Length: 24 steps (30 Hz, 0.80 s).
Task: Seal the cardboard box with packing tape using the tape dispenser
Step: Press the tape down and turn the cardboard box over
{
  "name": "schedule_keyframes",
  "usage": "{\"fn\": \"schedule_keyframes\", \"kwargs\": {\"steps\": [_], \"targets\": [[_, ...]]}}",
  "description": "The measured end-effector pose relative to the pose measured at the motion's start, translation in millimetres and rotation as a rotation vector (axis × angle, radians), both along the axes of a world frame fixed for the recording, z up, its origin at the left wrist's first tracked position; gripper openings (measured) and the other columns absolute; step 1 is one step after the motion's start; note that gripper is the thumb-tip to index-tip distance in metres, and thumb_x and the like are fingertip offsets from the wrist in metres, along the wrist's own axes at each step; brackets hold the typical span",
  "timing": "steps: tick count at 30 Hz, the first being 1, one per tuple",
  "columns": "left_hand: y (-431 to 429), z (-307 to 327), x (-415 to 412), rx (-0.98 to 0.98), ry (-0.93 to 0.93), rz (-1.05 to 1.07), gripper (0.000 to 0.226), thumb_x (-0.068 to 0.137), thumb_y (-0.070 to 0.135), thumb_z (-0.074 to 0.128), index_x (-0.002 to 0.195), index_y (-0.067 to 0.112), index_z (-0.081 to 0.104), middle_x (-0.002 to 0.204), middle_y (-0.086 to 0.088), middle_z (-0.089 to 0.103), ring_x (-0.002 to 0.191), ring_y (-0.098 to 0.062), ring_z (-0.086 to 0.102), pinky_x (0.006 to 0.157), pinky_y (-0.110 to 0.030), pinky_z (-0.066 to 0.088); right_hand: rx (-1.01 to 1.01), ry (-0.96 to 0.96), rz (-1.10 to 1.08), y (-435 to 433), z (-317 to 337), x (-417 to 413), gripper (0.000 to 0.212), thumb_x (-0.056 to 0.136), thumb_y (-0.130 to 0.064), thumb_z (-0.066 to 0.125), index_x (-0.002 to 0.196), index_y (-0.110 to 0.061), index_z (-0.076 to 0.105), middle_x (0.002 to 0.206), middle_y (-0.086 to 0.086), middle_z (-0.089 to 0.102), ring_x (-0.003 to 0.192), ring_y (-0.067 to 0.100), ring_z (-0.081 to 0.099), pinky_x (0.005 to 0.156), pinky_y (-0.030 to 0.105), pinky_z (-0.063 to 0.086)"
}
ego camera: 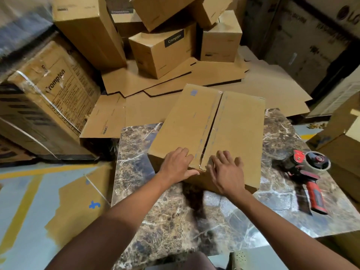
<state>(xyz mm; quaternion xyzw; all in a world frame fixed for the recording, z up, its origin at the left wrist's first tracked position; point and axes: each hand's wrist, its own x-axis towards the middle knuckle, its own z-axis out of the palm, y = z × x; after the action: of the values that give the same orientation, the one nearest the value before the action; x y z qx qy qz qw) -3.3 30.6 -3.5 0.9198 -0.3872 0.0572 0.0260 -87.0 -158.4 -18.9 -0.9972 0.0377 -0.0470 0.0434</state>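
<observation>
With fingers spread flat, the left hand (178,165) and right hand (227,172) press down the two flaps of the cardboard box (210,131), holding nothing. Box sits on the marble table (175,221). Right of the box lies the tape dispenser (308,173), untouched. Next, probably, one hand must pick it up.

"Crompton" is printed on a black label (174,40) on a small brown cardboard box (153,55), and in dark letters on a large plastic-wrapped brown carton (58,88) at the left. An "LG" logo is borne by a dark carton (335,8) at the upper right.
</observation>
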Motion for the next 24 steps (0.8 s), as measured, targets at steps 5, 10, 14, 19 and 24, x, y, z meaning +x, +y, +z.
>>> {"fn": "schedule_keyframes", "kwargs": {"steps": [5,10,14,19,24], "targets": [[-33.0,-6.5,-5.9,-0.071,0.034,0.009,0.063,0.07,0.07,0.069,0.095,0.013,0.063,0.089,-0.006,0.056,0.078,-0.024,0.058,0.057,-0.033,0.047,-0.067,0.089,0.048,-38.5,-9.4,-16.7,0.07,0.099,-0.063,0.014,0.15,-0.02,0.035,0.159,0.01,0.03,0.148,0.028,0.025,0.116,0.058,0.023],[-61.4,-4.5,-9.6,-0.068,0.172,0.051,0.069,0.072,0.077,0.06,0.105,0.016,0.053,0.098,-0.004,0.051,0.082,-0.026,0.058,0.064,-0.036,0.046,-0.105,0.142,0.115,-78.2,-8.4,-16.9,0.072,0.098,-0.064,0.011,0.15,-0.021,0.035,0.158,0.009,0.032,0.146,0.028,0.031,0.115,0.055,0.029],[-85.5,-1.3,-20.7,-0.074,0.255,0.144,0.071,0.071,0.078,0.059,0.11,0.019,0.05,0.104,-0.001,0.052,0.09,-0.024,0.057,0.065,-0.033,0.042,-0.131,0.164,0.154,-106.9,-5.7,-17.5,0.072,0.097,-0.067,0.008,0.151,-0.025,0.031,0.159,0.005,0.03,0.146,0.026,0.031,0.114,0.058,0.028],[-113.6,7.5,-31.8,-0.176,0.352,0.304,0.068,0.065,0.072,0.071,0.102,0.019,0.053,0.1,0.002,0.055,0.088,-0.022,0.057,0.061,-0.031,0.034,-0.143,0.155,-0.044,-118.5,-9.5,-29.2,0.068,0.094,-0.073,0.016,0.15,-0.037,0.029,0.16,-0.002,0.029,0.147,0.027,0.028,0.108,0.072,0.016],[-125.3,6.8,-28.1,-0.303,0.422,0.329,0.058,0.074,0.078,0.054,0.074,0.02,0.049,0.075,0.008,0.055,0.067,-0.014,0.052,0.056,-0.031,0.041,-0.07,0.071,-0.086,-130.0,-9.4,-40.8,0.065,0.096,-0.067,0.018,0.146,-0.032,0.041,0.156,0.002,0.037,0.145,0.028,0.032,0.108,0.069,0.022]]}}
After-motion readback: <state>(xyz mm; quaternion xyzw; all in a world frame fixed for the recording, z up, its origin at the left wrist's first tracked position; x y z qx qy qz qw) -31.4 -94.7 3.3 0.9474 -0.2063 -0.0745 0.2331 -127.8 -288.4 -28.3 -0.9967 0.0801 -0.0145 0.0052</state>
